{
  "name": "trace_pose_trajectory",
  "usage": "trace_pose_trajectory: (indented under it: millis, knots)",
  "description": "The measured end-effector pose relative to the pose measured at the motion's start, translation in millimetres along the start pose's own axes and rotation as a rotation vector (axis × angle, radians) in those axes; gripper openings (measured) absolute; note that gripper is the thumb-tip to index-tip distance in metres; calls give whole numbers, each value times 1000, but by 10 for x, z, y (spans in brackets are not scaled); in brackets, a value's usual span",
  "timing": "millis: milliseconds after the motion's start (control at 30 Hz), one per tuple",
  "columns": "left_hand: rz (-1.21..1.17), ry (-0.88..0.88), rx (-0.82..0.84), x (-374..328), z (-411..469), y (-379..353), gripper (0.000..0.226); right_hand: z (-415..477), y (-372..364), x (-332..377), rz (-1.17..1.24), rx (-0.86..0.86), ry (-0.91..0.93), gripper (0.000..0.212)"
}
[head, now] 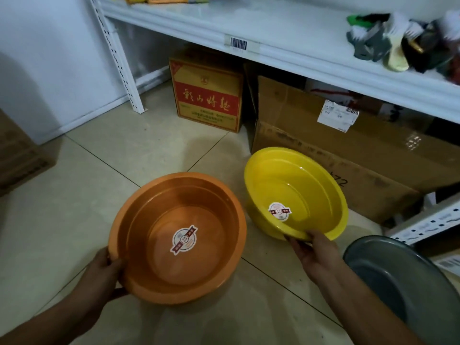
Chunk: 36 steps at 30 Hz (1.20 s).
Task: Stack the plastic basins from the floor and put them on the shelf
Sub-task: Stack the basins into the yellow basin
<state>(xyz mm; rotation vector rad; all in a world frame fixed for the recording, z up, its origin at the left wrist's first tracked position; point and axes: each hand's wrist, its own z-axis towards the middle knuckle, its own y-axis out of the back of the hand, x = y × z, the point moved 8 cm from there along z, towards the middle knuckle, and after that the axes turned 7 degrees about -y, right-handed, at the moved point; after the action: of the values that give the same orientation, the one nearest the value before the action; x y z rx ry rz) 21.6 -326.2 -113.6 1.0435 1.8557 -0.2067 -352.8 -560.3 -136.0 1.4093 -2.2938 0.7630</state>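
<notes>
A floor of pale beige tiles (104, 185) with dark grout lines fills the near ground. At far left stands a plain white wall (49, 58). A white perforated upright (117, 61) rises beside it. Under the far boards sit a red and yellow carton (207, 100) and, to its right, brown cardboard boxes (323, 150). Light is dim and even.

A shop stockroom: a white slotted shelf (286, 48) with a barcode tag (238, 43) at 12 o'clock, cartons (207, 95) on the tiled floor (104, 170) beneath.
</notes>
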Motion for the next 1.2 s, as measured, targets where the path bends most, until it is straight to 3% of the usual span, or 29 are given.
trace_pose_trajectory:
  millis: [233,400,567,667,767,967,1100,1200]
  knots:
    - [-74,23,-7,-43,-54,-87,50,-954,-167,264,-157,224,54,9]
    - [-191,83,42,-51,-48,-130,69,-1247,-665,86,-487,404,74,14]
    - [-356,114,89,-107,-36,-50,82,-1054,-985,-353,-815,396,94,29]
    - [-365,124,145,-85,-39,-41,91,-959,-1029,-414,-1012,323,254,35]
    - [-281,76,152,-124,-72,-76,80,-891,-1027,-445,-1217,288,381,50]
    - [-140,-19,67,-118,-26,-126,54,-770,-1058,-393,-1613,188,591,45]
    - [-82,-59,38,-93,22,-135,52,-638,-961,-506,-1672,199,549,56]
    - [-39,-83,25,-92,46,-141,52,-597,-930,-538,-1632,224,534,52]
